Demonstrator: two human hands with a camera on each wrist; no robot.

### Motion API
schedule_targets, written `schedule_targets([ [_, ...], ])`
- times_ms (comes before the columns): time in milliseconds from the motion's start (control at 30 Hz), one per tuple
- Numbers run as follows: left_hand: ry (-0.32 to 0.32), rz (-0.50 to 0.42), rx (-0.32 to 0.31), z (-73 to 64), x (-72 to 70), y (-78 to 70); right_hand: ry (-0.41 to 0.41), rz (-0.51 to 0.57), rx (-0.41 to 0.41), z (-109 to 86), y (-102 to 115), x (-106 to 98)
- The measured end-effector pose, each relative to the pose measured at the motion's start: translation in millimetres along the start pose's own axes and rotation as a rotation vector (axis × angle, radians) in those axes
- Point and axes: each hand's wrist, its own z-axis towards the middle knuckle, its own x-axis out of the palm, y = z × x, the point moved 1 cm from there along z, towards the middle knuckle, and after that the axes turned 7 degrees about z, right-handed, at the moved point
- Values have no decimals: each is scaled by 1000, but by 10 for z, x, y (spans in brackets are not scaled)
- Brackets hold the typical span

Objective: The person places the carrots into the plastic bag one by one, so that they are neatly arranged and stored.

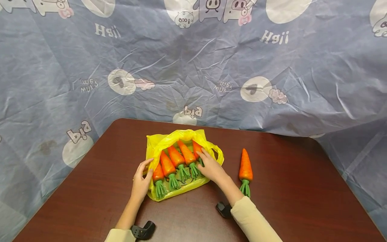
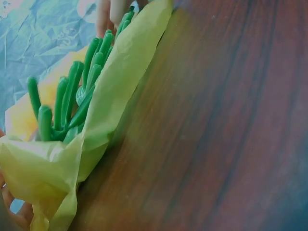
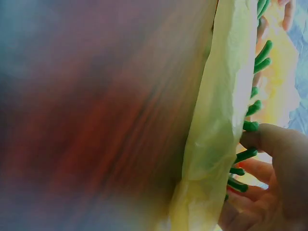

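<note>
A yellow plastic bag [image 1: 193, 185] lies on its side, its mouth toward me. Several orange carrots [image 1: 176, 156] rest in a row inside, their green stalks [image 2: 62, 106] pointing out of the opening. My left hand [image 1: 141, 181] holds the bag's left edge between thumb and fingers, beside the leftmost carrot [image 1: 158, 173]. My right hand [image 1: 213, 168] reaches into the opening and grips the rightmost carrot [image 1: 197, 148], partly hiding it. In the right wrist view, the thumb and fingers of the right hand [image 3: 274, 178] curl about green stalks [image 3: 246, 155].
Another carrot [image 1: 245, 166] lies on the dark brown table [image 1: 287, 188], right of the bag, its stalks partly behind my right forearm. The bag's handle loop [image 1: 220, 154] spreads out on the right. A patterned blue-grey cloth [image 1: 181, 67] hangs behind the table.
</note>
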Motion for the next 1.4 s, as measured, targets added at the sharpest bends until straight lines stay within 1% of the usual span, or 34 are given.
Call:
schedule_targets([
  [100,9,-4,15,2,18,27,12,11,25,-113,2,-7],
  [167,21,-24,20,-2,22,30,16,16,40,-204,15,-11],
  [333,55,-36,27,-14,25,17,34,20,98,-418,47,-12],
  [467,68,-34,26,-21,23,28,55,14,123,-487,70,-23],
  [600,80,-46,26,-22,26,18,74,45,97,-509,71,-67],
  [700,78,-48,15,-37,13,-44,68,97,54,-546,65,-121],
  [800,77,-34,-1,-65,-20,-158,12,116,19,-618,69,-205],
  [900,78,-25,-3,-91,-56,-271,-75,85,-2,-719,70,-315],
  [1000,80,-43,-3,-95,-60,-295,-167,56,-20,-830,32,-432],
  [1100,79,-56,0,-92,-54,-262,-248,52,-24,-943,-43,-532],
  [1233,79,-57,14,-66,-23,-117,-340,75,-4,-1067,-185,-629],
  [1333,67,-47,39,-41,5,-10,-382,77,22,-1120,-309,-671],
  [1400,58,-38,57,-34,16,17,-404,65,36,-1135,-398,-684],
])
